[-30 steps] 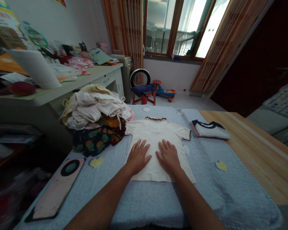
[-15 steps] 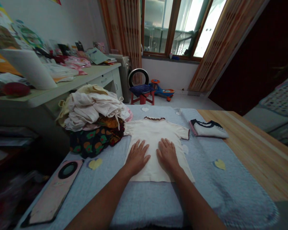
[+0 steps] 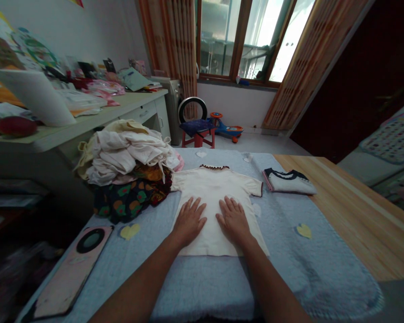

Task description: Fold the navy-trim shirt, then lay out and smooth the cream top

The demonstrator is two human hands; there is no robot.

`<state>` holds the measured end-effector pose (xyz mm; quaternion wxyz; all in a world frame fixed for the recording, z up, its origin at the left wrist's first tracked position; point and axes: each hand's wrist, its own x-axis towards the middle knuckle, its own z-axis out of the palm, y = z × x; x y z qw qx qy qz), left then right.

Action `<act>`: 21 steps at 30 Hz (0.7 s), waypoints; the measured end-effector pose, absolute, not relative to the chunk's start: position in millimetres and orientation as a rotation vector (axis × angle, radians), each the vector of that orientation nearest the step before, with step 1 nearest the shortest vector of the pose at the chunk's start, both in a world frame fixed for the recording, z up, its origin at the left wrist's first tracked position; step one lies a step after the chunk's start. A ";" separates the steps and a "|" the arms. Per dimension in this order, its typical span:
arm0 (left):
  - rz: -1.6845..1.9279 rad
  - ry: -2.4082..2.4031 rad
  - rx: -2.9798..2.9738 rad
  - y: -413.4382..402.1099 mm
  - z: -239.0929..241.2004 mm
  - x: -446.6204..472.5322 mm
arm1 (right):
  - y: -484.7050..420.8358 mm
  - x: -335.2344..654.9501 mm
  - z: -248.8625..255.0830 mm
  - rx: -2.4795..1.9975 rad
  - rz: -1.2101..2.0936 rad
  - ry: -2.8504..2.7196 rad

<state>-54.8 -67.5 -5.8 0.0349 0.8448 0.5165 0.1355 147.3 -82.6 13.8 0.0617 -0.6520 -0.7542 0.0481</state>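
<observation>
A cream short-sleeved shirt with a dark frilled collar lies spread flat on a light blue quilted mat. My left hand rests palm down on the shirt's lower left part, fingers stretched out. My right hand lies flat beside it on the lower right part, fingers spread. Neither hand holds anything. The two hands sit close together, a small gap apart.
A heap of unfolded clothes sits left of the shirt. A folded white garment with dark trim lies to the right. A pink phone lies at the mat's near left. Bare wooden tabletop extends right. A cluttered desk stands at the left.
Both hands stay flat on the shirt in nearly the same spot. The camera has shifted slightly, so the scene sits a little further left in view.
</observation>
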 end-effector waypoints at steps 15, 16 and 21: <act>0.378 1.575 2.582 -67.7 0.1 -55.6 | -85.0 176.4 6.9 -2.069 0.143 -2.256; 0.383 1.572 2.583 -67.5 -0.5 -55.8 | -85.6 178.6 6.0 -2.055 0.131 -2.260; 0.409 1.575 2.582 -66.5 -3.7 -56.3 | -86.4 183.2 3.7 -2.046 0.079 -2.225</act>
